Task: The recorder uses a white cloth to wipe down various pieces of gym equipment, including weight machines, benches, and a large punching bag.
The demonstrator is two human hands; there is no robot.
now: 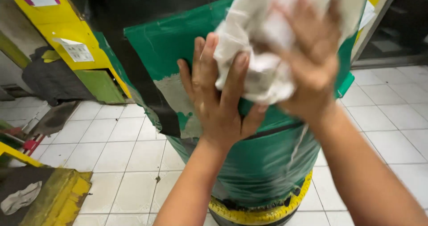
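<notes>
Left hand (218, 101) and right hand (312, 61) both raised, pressing crumpled white cloth (263, 38) against green wrapped column (263, 163). Yellow-painted tyre (263, 215) rings column base on white tiled floor (129, 159).

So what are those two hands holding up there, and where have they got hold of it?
A crumpled white cloth, bunched between both hands: the left hand grips its lower left edge with its fingers, and the right hand presses over its right side, against the green wrapped post.

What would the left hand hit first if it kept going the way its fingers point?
The left hand points upward, fingertips already in the white cloth; further on, probably the green-wrapped post, though depth is unclear.
</notes>
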